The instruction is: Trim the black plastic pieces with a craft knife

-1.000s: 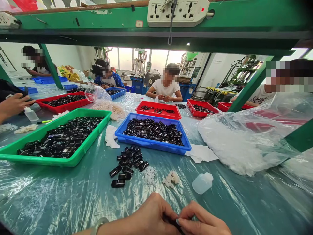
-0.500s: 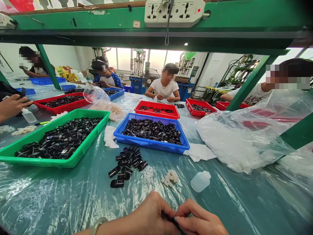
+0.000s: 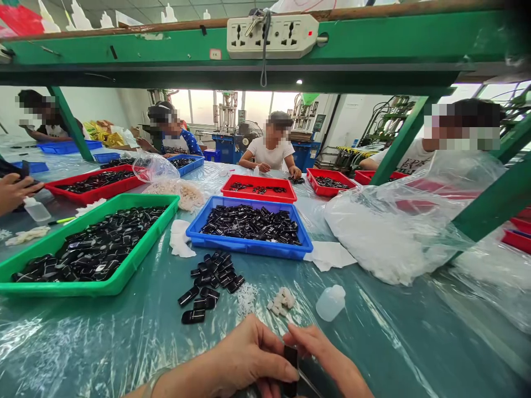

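Note:
A small black piece is pinched between the thumb and fingers of my left hand, at the bottom centre. My right hand is just right of it, fingertips by the piece's upper end. Under its palm runs a thin metal tool, partly hidden, with the fingers bent around it. Beyond my hands lie a loose pile of black pieces, tiny white bits, off-white lumps and a translucent bottle.
A blue tray and a green tray hold many black pieces. White paper and a large plastic bag lie to the right. Red trays and several people are farther back; a green beam crosses above.
The view has shifted slightly, moving the scene leftward. My hands have parted somewhat, and the black piece between them now shows clearly. The person opposite has reached toward a small black pile.

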### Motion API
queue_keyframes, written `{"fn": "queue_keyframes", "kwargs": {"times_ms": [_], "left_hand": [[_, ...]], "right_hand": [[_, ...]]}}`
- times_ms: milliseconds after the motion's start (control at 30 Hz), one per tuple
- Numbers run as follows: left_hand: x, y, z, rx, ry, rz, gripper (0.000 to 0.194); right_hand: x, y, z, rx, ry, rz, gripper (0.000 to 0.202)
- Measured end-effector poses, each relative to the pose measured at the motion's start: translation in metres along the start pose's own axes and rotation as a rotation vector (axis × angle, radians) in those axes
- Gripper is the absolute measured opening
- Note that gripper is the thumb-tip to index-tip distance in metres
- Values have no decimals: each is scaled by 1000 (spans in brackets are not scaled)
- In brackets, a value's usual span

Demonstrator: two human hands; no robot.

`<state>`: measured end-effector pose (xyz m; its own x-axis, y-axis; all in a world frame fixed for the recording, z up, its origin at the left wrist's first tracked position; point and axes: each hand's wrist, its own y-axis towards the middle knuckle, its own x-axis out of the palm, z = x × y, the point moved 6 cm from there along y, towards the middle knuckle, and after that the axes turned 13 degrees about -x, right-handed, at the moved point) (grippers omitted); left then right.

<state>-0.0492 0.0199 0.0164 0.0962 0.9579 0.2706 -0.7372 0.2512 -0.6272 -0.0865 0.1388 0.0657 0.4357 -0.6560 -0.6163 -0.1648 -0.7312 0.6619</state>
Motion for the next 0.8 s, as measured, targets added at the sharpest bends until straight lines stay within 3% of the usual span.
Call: {"fn": "queue_keyframes", "kwargs": {"times_ms": [200,400,800], "left_hand": [[5,2,4,112,-99,-122,54],[8,0,9,132,-166,-195,53],[4,1,8,80,-146,-97,48]], "right_hand": [[-4,4,-6,-82,-116,85,52],[-8,3,-10,-113,-173,86,48],[-5,-6,1,-11,-121,85,55]]}}
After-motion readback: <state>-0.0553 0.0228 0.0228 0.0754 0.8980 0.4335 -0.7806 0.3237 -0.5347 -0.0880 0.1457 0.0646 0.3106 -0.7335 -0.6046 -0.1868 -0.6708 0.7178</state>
